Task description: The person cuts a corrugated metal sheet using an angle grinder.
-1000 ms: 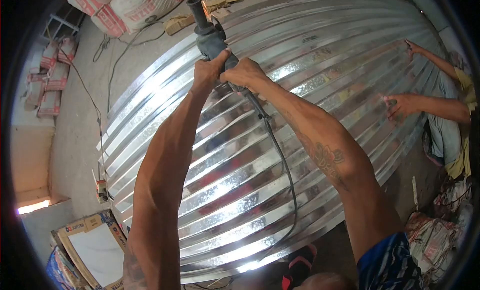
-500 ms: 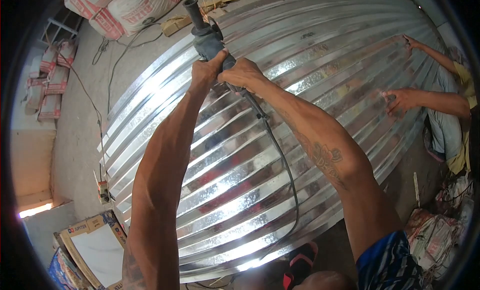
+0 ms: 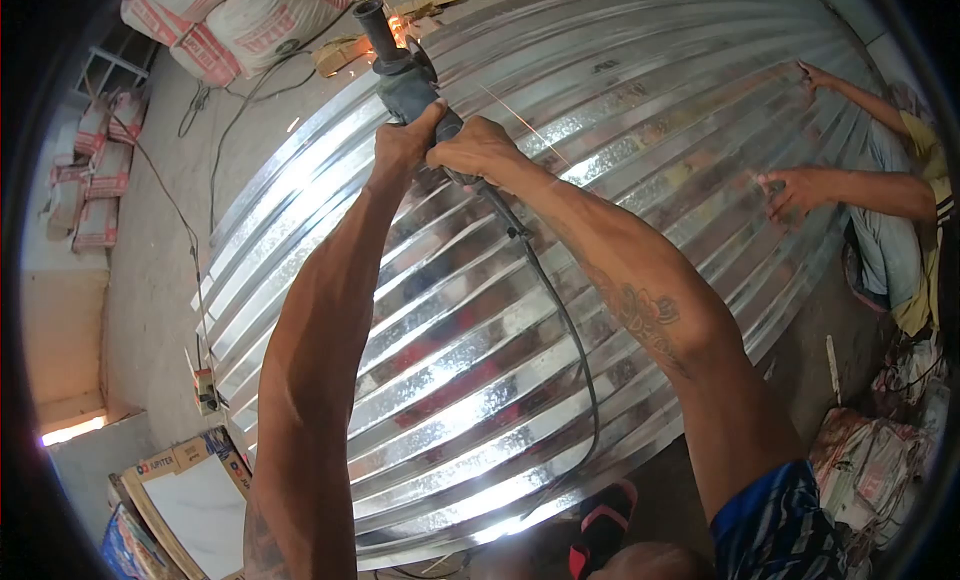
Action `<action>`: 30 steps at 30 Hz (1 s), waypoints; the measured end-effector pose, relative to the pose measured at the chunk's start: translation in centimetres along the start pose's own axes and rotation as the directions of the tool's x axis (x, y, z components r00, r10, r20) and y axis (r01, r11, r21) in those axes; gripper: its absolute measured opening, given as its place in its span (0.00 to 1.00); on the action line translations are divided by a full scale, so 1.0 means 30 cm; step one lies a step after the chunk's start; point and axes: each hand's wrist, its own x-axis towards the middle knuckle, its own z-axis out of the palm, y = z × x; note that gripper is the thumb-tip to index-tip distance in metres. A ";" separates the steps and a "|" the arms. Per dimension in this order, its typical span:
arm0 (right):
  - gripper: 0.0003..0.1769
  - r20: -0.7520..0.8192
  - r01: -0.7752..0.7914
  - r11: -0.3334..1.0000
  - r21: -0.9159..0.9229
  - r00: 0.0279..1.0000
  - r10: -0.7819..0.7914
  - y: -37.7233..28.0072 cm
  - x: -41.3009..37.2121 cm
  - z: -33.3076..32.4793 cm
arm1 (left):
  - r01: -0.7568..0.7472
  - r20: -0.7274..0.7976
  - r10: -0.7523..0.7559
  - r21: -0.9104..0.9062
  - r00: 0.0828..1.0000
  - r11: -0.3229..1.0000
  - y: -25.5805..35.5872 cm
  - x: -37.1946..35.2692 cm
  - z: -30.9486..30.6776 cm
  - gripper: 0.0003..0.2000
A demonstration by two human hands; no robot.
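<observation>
Both of my hands are wrapped round a dark angle grinder over the upper left part of a shiny corrugated metal sheet. My left hand grips its body, and my right hand closes round the rear part, just beside the left. The side handle points up and away. Orange sparks fly near the disc at the far edge of the sheet. A black cable runs from the grinder's rear end across the sheet towards me.
At the right, a co-worker's hands are over the sheet. Printed sacks stand at the upper left, more at the left wall. A power socket, a framed panel and crumpled sacks lie around the sheet.
The grinder and both my hands have shifted slightly left in view. The sparks are brighter and more spread, with a streak now over the sheet.
</observation>
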 end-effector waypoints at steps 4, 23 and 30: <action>0.24 0.002 0.013 0.999 -0.047 1.000 -0.013 -0.001 -0.003 -0.004 | -0.014 0.030 0.015 -0.043 0.999 0.999 -0.003 -0.011 -0.002 0.38; 0.25 -0.011 0.019 0.997 -0.079 1.000 -0.020 0.023 0.008 0.004 | -0.033 0.033 0.033 -0.017 0.999 0.999 -0.045 0.035 0.007 0.40; 0.28 0.014 0.037 0.996 -0.086 0.999 -0.036 0.024 0.001 -0.001 | -0.052 0.006 0.052 -0.027 0.999 0.998 -0.044 0.026 0.010 0.39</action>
